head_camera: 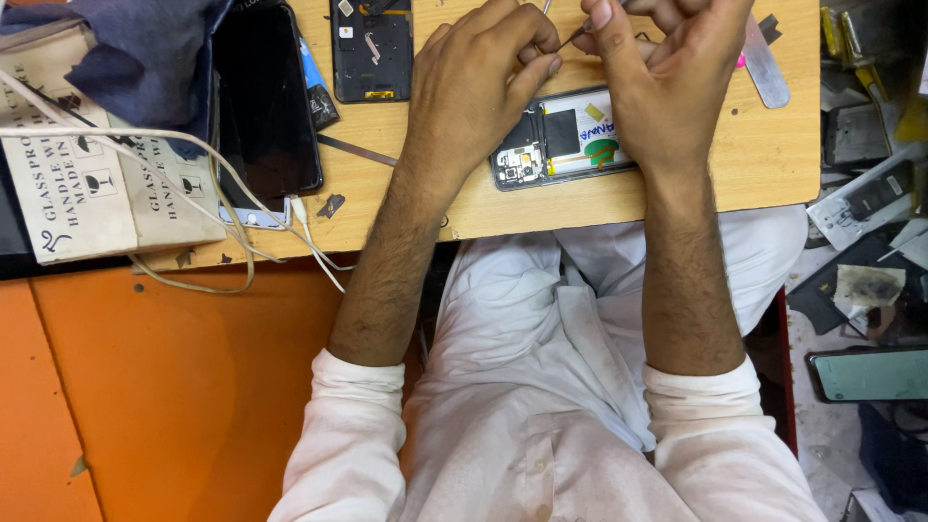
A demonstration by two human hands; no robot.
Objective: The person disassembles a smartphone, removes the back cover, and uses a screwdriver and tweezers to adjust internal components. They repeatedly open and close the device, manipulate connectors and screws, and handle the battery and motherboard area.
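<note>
Above the opened phone (564, 138), our left hand (474, 92) and right hand (667, 72) pinch tweezers (572, 37) closed, steadying the tip.

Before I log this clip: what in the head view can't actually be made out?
- Thin tool between left hand and right hand: its kind and grip are hidden by the fingers.
- Opened phone: its far end is covered by both hands.
- Second opened phone: cut off by the top edge.
- Small parts inside the opened phone: too small to identify.
- Clutter right of the wooden board: partly cut off by the edge.
</note>
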